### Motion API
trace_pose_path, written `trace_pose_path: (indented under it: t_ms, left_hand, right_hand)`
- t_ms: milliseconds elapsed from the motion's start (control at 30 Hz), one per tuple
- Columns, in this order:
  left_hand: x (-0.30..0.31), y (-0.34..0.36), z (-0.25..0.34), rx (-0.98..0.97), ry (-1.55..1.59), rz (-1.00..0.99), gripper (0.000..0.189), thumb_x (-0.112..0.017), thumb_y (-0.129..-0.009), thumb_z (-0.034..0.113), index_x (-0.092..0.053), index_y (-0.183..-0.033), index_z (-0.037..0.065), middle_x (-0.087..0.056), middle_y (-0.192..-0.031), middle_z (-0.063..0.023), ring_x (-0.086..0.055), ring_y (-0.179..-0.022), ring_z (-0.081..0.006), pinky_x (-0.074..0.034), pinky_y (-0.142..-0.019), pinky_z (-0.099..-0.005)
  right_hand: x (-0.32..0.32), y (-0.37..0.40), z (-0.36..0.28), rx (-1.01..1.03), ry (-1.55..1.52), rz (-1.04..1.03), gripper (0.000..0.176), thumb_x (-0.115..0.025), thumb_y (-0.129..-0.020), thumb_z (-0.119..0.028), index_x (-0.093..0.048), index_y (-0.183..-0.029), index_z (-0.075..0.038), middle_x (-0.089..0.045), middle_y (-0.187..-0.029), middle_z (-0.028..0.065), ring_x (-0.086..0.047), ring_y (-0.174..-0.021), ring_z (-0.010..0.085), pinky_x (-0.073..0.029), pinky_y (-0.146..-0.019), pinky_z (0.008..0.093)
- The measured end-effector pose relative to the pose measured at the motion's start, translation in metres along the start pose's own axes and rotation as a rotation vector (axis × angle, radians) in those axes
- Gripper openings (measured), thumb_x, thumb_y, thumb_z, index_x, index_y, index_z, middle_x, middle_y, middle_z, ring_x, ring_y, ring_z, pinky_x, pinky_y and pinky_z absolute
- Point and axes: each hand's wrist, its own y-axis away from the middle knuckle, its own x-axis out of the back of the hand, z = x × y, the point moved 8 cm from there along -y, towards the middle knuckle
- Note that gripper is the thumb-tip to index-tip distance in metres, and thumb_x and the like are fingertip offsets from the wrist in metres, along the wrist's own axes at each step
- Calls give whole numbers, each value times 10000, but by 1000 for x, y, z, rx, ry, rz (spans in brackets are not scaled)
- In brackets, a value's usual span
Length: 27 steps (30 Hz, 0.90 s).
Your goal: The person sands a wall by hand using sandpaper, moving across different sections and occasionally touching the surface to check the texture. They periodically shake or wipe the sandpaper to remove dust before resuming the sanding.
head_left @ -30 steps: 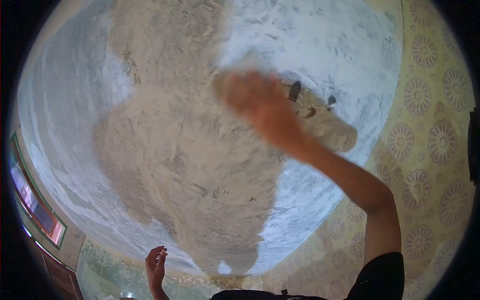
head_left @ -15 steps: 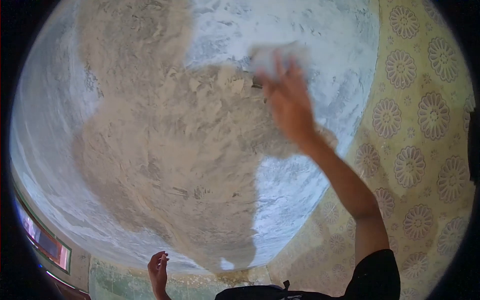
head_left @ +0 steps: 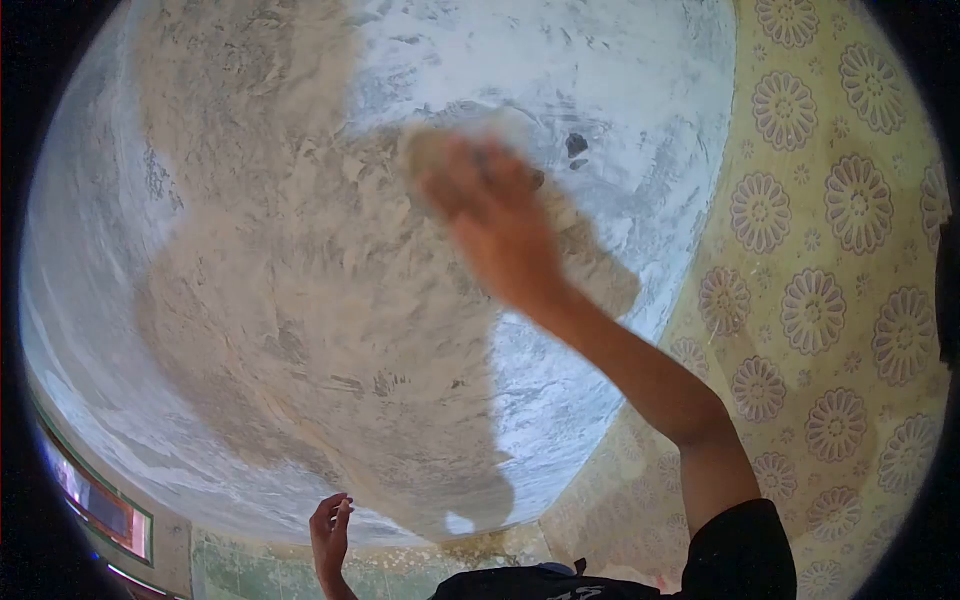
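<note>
The right hand [head_left: 500, 225] grasped a blurred pad [head_left: 422, 152], apparently against the plastered wall's [head_left: 560, 60] upper middle; fingers lay over it, presumably spreading pressure. The left hand [head_left: 330, 525], fingers curled, was raised before the wall's lower edge; any contents could not be determined. The right forearm [head_left: 635, 378] obscured part of the wall; a flowered surface [head_left: 835, 255] bordered the wall's right side.

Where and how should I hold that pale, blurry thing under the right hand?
Probably flat-handed on its outer face, from the camera side: the patchy wall lies behind the pale thing, whose edge shows beyond the right hand covering it. Blur hides its exact shape.
</note>
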Motion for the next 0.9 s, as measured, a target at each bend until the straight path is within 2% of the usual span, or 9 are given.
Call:
trace_pose_path:
  t_ms: [133, 300, 400, 433, 467, 567, 633, 700, 900]
  left_hand:
    - [-6, -1, 0, -30, -22, -49, 311, -610, -990, 280, -661, -1151, 19, -716, -1032, -96, -682, -935, -184, -508, -757, -318]
    - [15, 8, -48, 21, 76, -12, 354, -638, -970, 300, -661, -1147, -6, -721, -1024, -100, -696, -873, -177, -529, -764, -342]
    - [10, 21, -33, 45, 17, -96, 461, -580, -992, 389, -635, -1248, 9, -688, -1134, -126, -661, -988, -227, -521, -819, -358]
    - [8, 14, -42, 37, 1, -112, 463, -583, -992, 390, -633, -1253, 11, -687, -1140, -128, -662, -989, -231, -523, -817, -356]
    - [2, 7, -35, 20, -9, -133, 463, -583, -992, 390, -633, -1253, 11, -687, -1140, -128, -662, -989, -231, -523, -817, -356]
    - [-16, 7, -11, 24, 106, -143, 440, -601, -989, 369, -634, -1248, 15, -687, -1148, -129, -668, -983, -231, -528, -811, -360]
    - [-21, 7, -5, -4, 60, -151, 435, -605, -987, 367, -639, -1234, 11, -689, -1142, -132, -670, -978, -226, -528, -814, -360]
    - [-20, 8, -9, -22, 99, -143, 438, -612, -982, 370, -640, -1228, 8, -691, -1131, -135, -670, -971, -231, -528, -814, -357]
    - [-21, 11, -17, -11, -3, -150, 454, -573, -999, 387, -633, -1234, 3, -688, -1121, -137, -668, -968, -243, -533, -802, -367]
  right_hand:
    - [-19, 57, -28, 196, 30, -108, 595, -604, -920, -136, -451, -1469, -306, -306, -1603, 57, -289, -1465, 362, -264, -1197, 518]
    - [79, 59, 133, -475, 22, 323, 320, -495, -991, -69, -635, -1277, -44, -493, -1460, 187, -355, -1429, 379, -197, -1202, 530]
    - [73, 39, 132, -346, 123, 421, 409, -475, -975, -111, -561, -1374, -94, -452, -1446, 281, -372, -1374, 484, -200, -1187, 565]
    - [59, 32, 115, -293, 63, 311, 412, -469, -975, -131, -559, -1377, -109, -437, -1450, 297, -349, -1370, 523, -189, -1190, 567]
    - [35, 37, 98, -347, 91, 131, 395, -532, -944, -64, -610, -1330, -92, -478, -1474, 184, -321, -1439, 401, -176, -1200, 554]
    - [24, 95, 33, -274, -49, 12, 459, -584, -913, -24, -597, -1358, -134, -316, -1589, 133, -230, -1473, 422, -324, -1166, 495]
    - [12, 157, 77, -484, 125, -88, 460, -578, -928, -21, -579, -1378, -117, -254, -1614, 140, -177, -1489, 416, -301, -1183, 453]
    - [59, 172, 125, -549, 47, 180, 446, -506, -966, -81, -520, -1412, -82, -340, -1533, 274, -312, -1420, 470, -253, -1183, 535]
    - [107, 58, 207, -535, 87, 417, 346, -475, -1018, -162, -579, -1313, -14, -432, -1475, 260, -309, -1389, 525, -319, -1148, 479]
